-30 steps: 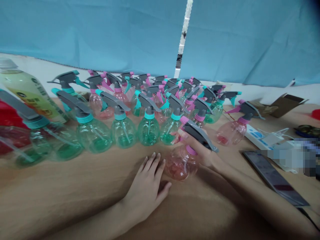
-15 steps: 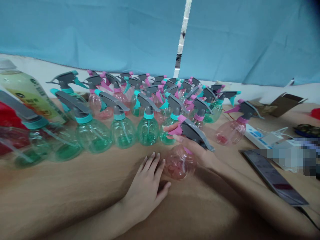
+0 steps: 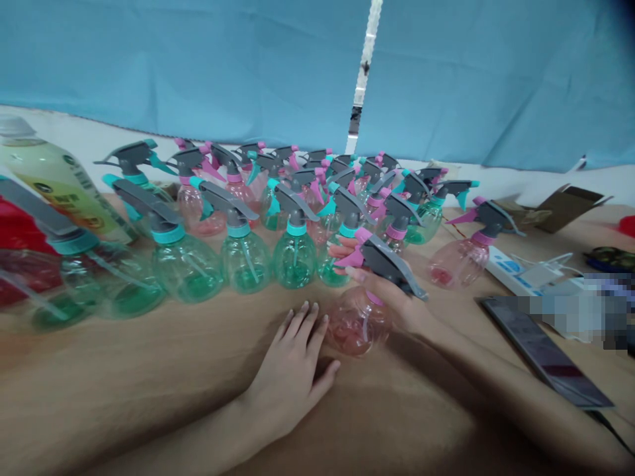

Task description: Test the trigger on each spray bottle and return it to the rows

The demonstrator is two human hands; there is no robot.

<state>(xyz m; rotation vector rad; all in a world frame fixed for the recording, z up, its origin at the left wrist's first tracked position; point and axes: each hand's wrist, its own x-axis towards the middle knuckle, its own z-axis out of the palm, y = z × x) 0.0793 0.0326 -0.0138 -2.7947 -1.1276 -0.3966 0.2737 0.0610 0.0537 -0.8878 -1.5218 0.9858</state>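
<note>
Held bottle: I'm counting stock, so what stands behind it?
Behind the held bottle, a green bottle and a pink-collared bottle show partly; the right hand and sprayer hide parts of both.

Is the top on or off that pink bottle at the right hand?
On: the grey spray head sits atop the pink spray bottle.

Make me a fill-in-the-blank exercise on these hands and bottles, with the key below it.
1. The person's ___ hand holds the nearest pink spray bottle.
2. The left hand lies palm ___ on the table.
3. The cloth hanging behind the bottles is ___.

Missing words: right; down; blue.
</note>
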